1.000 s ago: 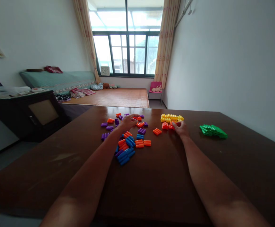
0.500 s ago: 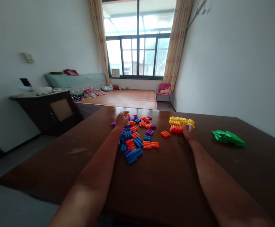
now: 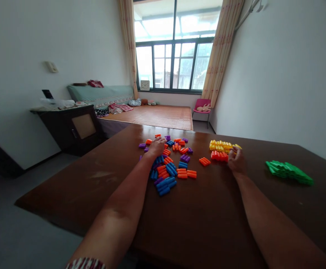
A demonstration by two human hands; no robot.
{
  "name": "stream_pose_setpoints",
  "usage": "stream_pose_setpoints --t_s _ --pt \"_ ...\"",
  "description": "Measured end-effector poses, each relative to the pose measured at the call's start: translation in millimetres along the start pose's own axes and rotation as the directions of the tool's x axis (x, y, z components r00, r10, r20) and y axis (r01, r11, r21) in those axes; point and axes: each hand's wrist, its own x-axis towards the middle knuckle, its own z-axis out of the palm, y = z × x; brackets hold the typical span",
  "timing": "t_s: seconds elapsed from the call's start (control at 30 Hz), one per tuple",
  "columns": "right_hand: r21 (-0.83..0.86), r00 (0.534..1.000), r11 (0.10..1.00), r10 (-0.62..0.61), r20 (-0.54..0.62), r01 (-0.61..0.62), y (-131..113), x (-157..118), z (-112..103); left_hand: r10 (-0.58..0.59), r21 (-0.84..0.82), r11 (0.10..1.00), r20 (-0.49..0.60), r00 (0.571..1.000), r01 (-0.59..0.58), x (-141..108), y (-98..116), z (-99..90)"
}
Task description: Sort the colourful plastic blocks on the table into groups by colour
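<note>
On the dark table lies a loose spread of small ribbed plastic blocks: blue blocks [image 3: 165, 185], orange blocks [image 3: 182, 173] and purple blocks [image 3: 185, 158]. My left hand [image 3: 157, 146] reaches over the far left part of this spread, fingers stretched out and covering some pieces. My right hand [image 3: 236, 160] is at the right end of a row of red-orange blocks [image 3: 219, 156], its fingers curled together; what they hold, if anything, is hidden. Just behind that row runs a stack of yellow blocks [image 3: 220, 145]. A single orange block [image 3: 204, 161] lies between spread and row.
A pile of green blocks [image 3: 288, 172] lies on the right side of the brown table [image 3: 207, 216]. Beyond the table are a bed [image 3: 163, 115], a pink chair [image 3: 202, 106] and a dark cabinet [image 3: 73, 129] at the left.
The camera has turned slightly left, so everything sits further right in view. My left hand has moved a little right and nearer over the spread. My right hand has shifted slightly right.
</note>
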Motion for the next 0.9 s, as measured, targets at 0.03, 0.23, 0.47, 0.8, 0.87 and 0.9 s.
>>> stream_pose_setpoints --t_s 0.03,0.23,0.47,0.8,0.87,0.9 --pt "0.005 1.0 1.0 -0.021 0.007 0.021 -2 -1 -1 0.0 0.027 1.0 0.052 0.999 -0.002 1 5 1.3" --pt "-0.006 0.999 0.999 -0.048 0.018 0.048 -11 -5 -4 -0.077 0.134 0.989 0.13 0.989 0.06 -5 15 -12.3" --pt "0.076 0.985 0.984 -0.153 -0.078 0.159 -43 -6 -12 -0.118 0.043 0.993 0.084 0.99 0.114 -6 29 -32.1" --pt "0.455 0.76 0.801 -0.558 0.333 0.389 -141 -69 8 0.06 -0.785 0.611 0.18 0.982 0.107 4 101 -32.4" --pt "0.451 0.752 0.796 -0.569 0.333 0.403 -147 -76 10 0.099 -0.821 0.558 0.205 0.974 0.117 0 107 -31.6" --pt "0.45 0.751 0.797 -0.569 0.335 0.402 -147 -75 10 0.111 -0.833 0.539 0.214 0.97 0.122 -1 108 -31.8"
